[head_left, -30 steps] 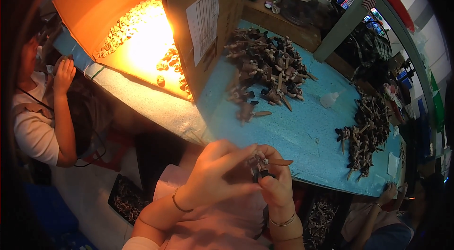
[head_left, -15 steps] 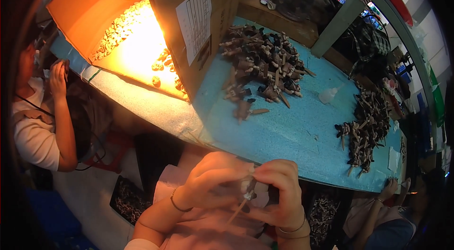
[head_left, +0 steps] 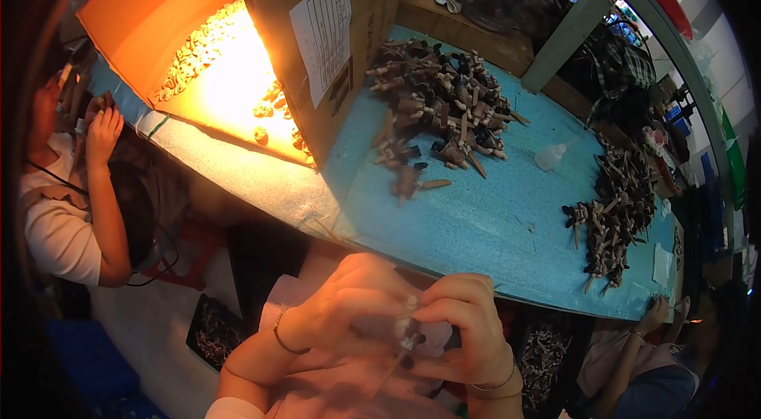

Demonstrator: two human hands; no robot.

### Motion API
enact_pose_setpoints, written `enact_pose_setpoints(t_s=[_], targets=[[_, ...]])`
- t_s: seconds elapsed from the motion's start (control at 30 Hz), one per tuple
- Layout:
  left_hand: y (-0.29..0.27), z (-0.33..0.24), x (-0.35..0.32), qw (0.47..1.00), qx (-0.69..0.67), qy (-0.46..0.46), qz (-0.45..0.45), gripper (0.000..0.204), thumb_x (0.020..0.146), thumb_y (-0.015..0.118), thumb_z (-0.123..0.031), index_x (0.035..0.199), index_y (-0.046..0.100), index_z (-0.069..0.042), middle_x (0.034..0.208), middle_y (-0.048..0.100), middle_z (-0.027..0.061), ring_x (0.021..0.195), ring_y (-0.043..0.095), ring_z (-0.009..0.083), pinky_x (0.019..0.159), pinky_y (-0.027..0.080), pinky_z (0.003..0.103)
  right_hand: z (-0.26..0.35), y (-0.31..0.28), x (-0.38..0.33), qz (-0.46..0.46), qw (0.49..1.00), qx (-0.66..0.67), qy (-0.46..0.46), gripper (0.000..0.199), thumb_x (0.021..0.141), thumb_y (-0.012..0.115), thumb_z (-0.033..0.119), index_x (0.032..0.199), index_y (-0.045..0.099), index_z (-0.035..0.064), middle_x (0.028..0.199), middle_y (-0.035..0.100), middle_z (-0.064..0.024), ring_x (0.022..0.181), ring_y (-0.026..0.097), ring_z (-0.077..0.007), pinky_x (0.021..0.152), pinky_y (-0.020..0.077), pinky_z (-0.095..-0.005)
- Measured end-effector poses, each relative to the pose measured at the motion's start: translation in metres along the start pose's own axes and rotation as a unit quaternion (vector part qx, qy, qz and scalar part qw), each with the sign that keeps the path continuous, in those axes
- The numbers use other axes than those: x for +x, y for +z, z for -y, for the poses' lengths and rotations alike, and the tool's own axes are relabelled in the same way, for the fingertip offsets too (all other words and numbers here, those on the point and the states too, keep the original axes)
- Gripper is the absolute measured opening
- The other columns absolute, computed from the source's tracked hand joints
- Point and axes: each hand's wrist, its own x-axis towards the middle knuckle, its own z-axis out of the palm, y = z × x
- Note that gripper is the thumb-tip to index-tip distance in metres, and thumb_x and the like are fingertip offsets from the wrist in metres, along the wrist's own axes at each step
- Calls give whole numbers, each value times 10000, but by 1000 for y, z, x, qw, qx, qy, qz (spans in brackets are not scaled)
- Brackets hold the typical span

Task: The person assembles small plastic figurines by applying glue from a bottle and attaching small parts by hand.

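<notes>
Over my lap, just off the table's near edge, both hands have a small pale-and-dark figure [head_left: 410,330] between them. A thin wooden stick [head_left: 384,381], blurred, slants down from it. My left hand [head_left: 349,309] is closed, its fingertips at the figure's pale upper end. From the other side my right hand [head_left: 473,322] pinches the same end with thumb and fingers bent. Fingers partly cover the figure, so its finer details cannot be made out.
Similar stick-mounted figures lie in a large heap [head_left: 448,106] and a right-hand heap [head_left: 614,213] on the blue table [head_left: 491,237]. Between them stands a small translucent bottle [head_left: 550,156]. A cardboard panel [head_left: 317,38] borders the lamp-lit box [head_left: 127,30]. Co-workers sit at left [head_left: 71,213] and right [head_left: 642,379].
My hands stay together around the figure, with small finger shifts; the stick's lower end has swung slightly left. The left co-worker's raised hand has moved a little.
</notes>
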Motion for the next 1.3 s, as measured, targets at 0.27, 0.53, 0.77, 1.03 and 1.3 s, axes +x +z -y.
enact_pose_setpoints(t_s=[0.27,0.53,0.77,1.03,1.3], targets=[[-7,1,4,993,99,52,28,471,569,772,-141,981,548,-97,975,593,52,795,546,237,736,429,358,-7,-3,8,63,997,43,3,491,521,774,166,945,546,71,938,540,-68,872,533,-250,739,389,-349],[-8,-3,-7,992,102,70,21,403,651,701,-158,1005,529,-72,969,569,82,826,550,263,758,436,385,5,2,-1,76,997,-5,29,622,486,850,291,962,530,50,926,532,-95,848,523,-242,734,427,-334],[-11,-15,-6,990,121,47,61,395,727,691,-109,1081,519,-77,990,592,76,876,564,241,780,413,378,9,2,-3,77,995,43,49,586,535,845,192,970,481,48,960,479,-104,881,491,-250,785,409,-338],[-15,-17,-7,993,105,-18,43,425,692,704,-111,1063,498,-98,1027,537,82,939,517,270,825,389,390,-2,11,-6,78,989,86,97,588,561,833,161,1007,467,46,981,442,-95,875,486,-209,788,408,-313],[-16,-15,-10,993,86,-67,39,456,652,720,-116,1046,492,-94,1015,514,91,951,503,277,831,389,388,-1,10,10,113,992,33,48,582,587,826,174,1022,463,42,963,432,-83,783,507,-163,723,424,-268]])
